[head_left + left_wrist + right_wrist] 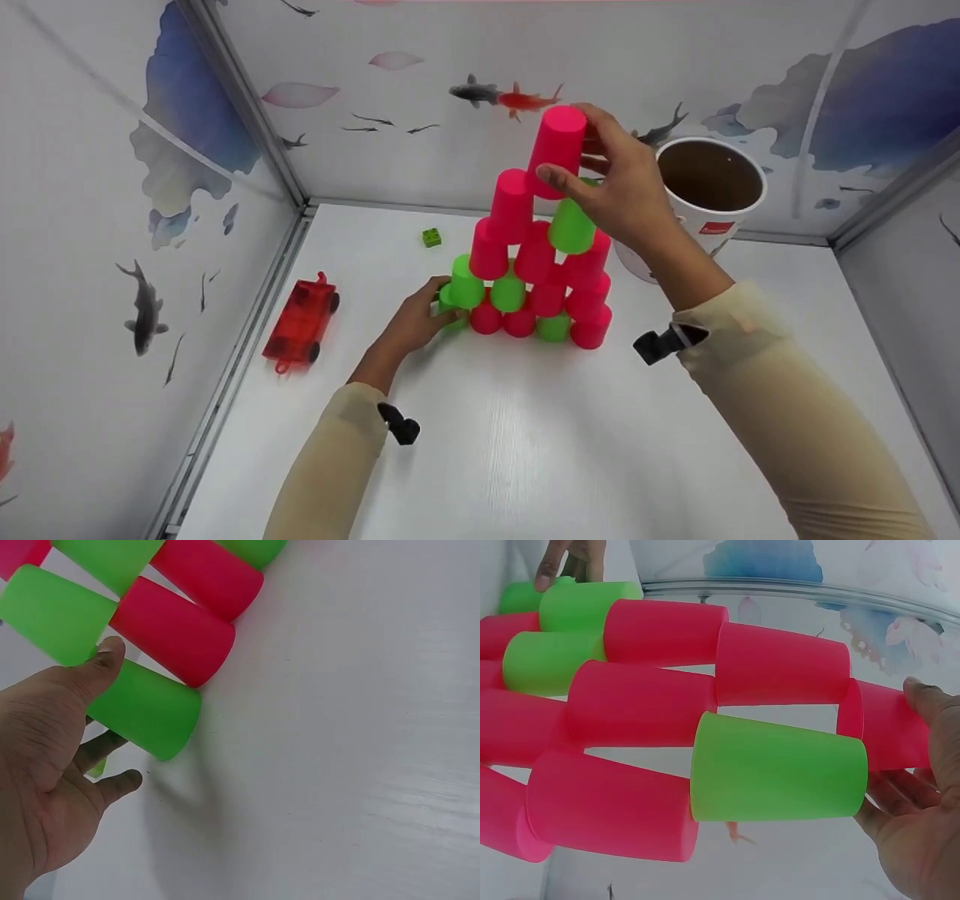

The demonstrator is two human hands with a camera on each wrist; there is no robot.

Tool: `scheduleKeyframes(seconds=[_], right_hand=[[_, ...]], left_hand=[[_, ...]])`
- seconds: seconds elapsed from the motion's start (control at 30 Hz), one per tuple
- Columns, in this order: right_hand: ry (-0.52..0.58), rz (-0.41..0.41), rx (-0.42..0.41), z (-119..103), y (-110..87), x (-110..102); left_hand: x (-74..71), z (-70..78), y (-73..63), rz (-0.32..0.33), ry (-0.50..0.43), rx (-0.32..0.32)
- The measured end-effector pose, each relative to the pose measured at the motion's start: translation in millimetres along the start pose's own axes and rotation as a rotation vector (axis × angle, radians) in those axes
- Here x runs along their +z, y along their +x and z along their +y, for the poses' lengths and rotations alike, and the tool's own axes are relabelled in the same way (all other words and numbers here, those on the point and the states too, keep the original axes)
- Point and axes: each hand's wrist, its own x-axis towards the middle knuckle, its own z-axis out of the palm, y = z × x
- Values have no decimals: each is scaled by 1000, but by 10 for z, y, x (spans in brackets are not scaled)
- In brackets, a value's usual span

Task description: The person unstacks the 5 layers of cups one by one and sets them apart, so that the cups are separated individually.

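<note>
Upside-down pink and green cups stand stacked as a pyramid of several rows. At its peak, my right hand (630, 180) holds a pink cup (559, 142) between thumb and fingers. That cup's rim meets the tops of a pink cup (512, 208) and a green cup (780, 772) in the row beneath. Low on the left side, my left hand (415, 319) grips the bottom row's end green cup (150, 709), its thumb on the near side and fingers behind. Another green cup (467, 283) rests just above that hand.
A red toy car (300, 322) lies on the white table (495, 435) at the left. A small green toy block (431, 238) sits behind the pyramid. The large white bucket (716, 210) stands at the back right, close by the right forearm. Printed panels enclose the table.
</note>
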Motion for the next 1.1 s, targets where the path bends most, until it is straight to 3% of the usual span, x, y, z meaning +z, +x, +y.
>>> scheduleKeyframes(seconds=[0.33,0.63,0.9,1.1], right_hand=[[4,16,-11,-7,-12,-31],[25,119,-71,84,-122,-182],[33,208,-16,335,-312,-508],[59,307,32,764,-547,-702]], left_hand=[[66,-52,1,29,50,23],[92,-83,-19,55,77,19],[115,-112,-4,49,77,22],[101,-129,-16,65,66,32]])
